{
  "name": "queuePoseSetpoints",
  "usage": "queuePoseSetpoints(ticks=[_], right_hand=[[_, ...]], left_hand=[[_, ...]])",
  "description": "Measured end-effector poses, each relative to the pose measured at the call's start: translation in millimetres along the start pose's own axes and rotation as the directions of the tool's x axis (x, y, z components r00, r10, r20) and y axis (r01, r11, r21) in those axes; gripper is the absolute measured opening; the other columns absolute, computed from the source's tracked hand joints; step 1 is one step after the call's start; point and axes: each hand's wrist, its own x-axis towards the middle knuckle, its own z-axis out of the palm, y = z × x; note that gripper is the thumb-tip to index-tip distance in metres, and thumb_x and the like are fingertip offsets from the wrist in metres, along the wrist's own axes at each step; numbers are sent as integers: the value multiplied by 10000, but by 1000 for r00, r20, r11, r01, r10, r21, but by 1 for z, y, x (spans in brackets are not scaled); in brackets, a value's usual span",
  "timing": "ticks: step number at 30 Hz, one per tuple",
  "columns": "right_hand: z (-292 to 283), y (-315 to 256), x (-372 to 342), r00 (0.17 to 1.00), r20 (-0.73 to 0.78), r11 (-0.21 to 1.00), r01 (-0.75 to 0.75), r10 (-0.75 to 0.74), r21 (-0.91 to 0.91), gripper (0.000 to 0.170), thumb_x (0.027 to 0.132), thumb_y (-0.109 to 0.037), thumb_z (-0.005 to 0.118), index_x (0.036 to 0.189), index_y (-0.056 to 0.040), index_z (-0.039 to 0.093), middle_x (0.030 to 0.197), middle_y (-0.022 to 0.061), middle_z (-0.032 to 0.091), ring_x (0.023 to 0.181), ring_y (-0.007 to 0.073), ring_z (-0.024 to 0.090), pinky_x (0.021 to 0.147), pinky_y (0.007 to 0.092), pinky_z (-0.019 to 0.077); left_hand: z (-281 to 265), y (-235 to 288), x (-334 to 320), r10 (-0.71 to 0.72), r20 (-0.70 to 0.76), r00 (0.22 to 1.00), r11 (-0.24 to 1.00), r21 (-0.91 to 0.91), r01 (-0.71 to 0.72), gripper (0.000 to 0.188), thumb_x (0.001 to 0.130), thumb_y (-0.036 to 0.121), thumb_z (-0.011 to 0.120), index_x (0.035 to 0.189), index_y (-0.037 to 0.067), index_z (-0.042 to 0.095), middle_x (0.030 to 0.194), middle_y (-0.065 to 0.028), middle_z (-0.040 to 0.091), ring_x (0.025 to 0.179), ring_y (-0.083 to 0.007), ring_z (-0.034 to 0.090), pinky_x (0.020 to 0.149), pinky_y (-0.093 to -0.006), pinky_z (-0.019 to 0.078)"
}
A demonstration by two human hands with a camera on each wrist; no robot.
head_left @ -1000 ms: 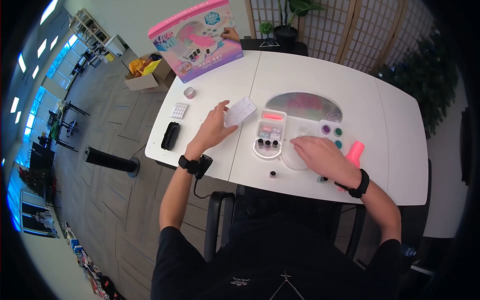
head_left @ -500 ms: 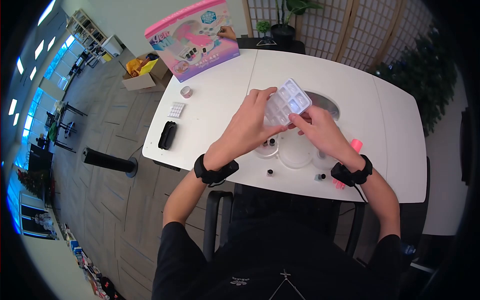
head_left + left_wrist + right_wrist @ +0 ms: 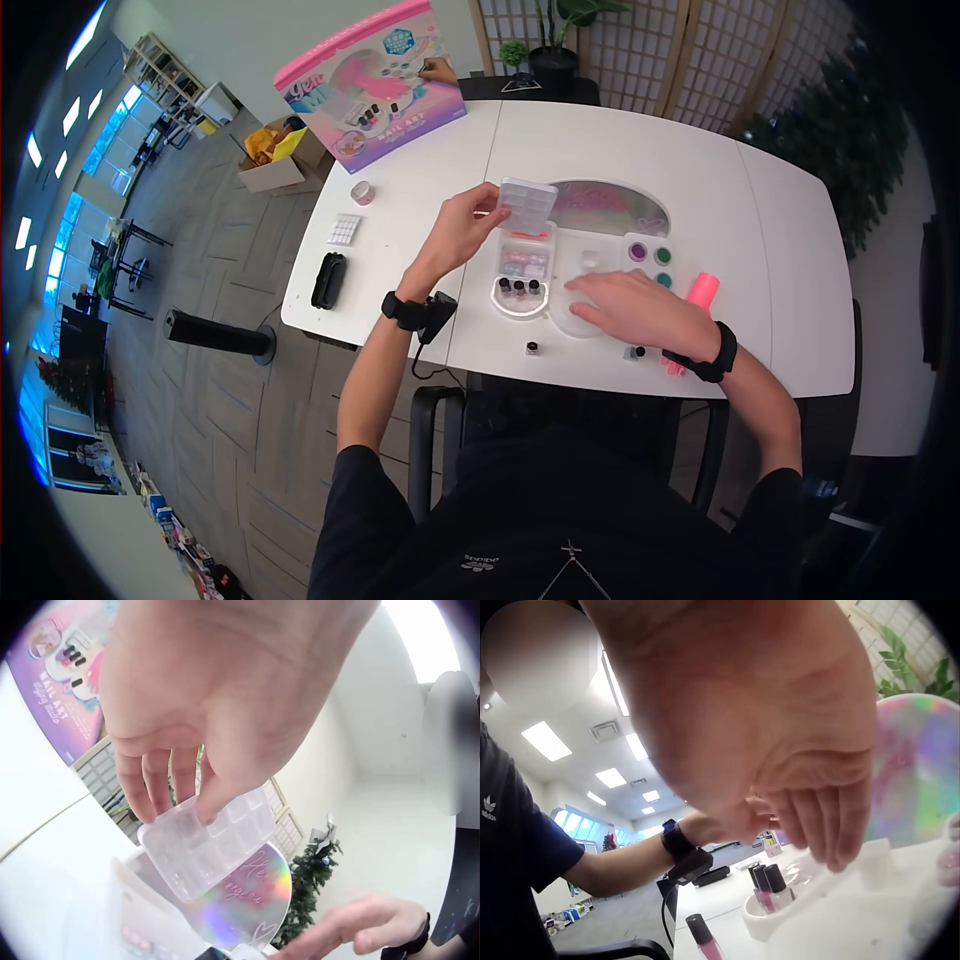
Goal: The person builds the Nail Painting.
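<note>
The left hand (image 3: 457, 232) pinches the edge of a clear compartment tray (image 3: 527, 203), thumb on its face, in the head view. In the left wrist view the tray (image 3: 214, 840) is tilted in front of the shiny oval mirror (image 3: 251, 900). Below it stands a white organizer (image 3: 524, 262) with small pink and white pieces and several dark-capped bottles (image 3: 519, 288). The right hand (image 3: 645, 310) hovers palm down over the white base, its fingers (image 3: 829, 817) extended and holding nothing visible.
A pink bottle (image 3: 704, 290) and round colour pots (image 3: 638, 252) lie to the right. Single bottles (image 3: 532, 349) stand near the front edge. At left are a black case (image 3: 328, 280), a white pad sheet (image 3: 344, 230), a small jar (image 3: 363, 193) and the large box (image 3: 375, 90).
Both hands held the tray together half a second ago. Now the right hand has let go and moved back over the base, while the left hand has drawn the tray left.
</note>
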Motion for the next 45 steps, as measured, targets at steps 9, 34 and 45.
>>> queuePoseSetpoints(ticks=[9,34,45], right_hand=[[16,10,-16,955,296,985,43,9,-169,473,1144,-362,553,1452,-10,617,1635,175,545,1491,363,540,1125,494,545],[-41,124,-117,865,-327,843,-470,381,-261,417,1054,-276,676,1351,17,671,1181,188,741,1085,362,740,978,431,568],[-6,214,-124,873,-90,798,-391,479,458,272,1056,-231,709,1210,-32,605,1103,99,730,1045,205,696,928,383,551]], left_hand=[[15,-20,2,1,29,1000,997,75,-3,227,1047,158,740,1182,-25,726,1081,-159,813,1043,-275,774,983,-399,585],[11,-40,-4,-103,16,995,979,181,98,365,1009,245,792,1233,-40,751,1130,-190,796,1026,-275,767,923,-388,599],[-12,-17,-22,-65,-210,975,995,55,78,463,1047,169,744,1472,50,603,1468,-140,606,1134,-218,688,951,-371,594]])
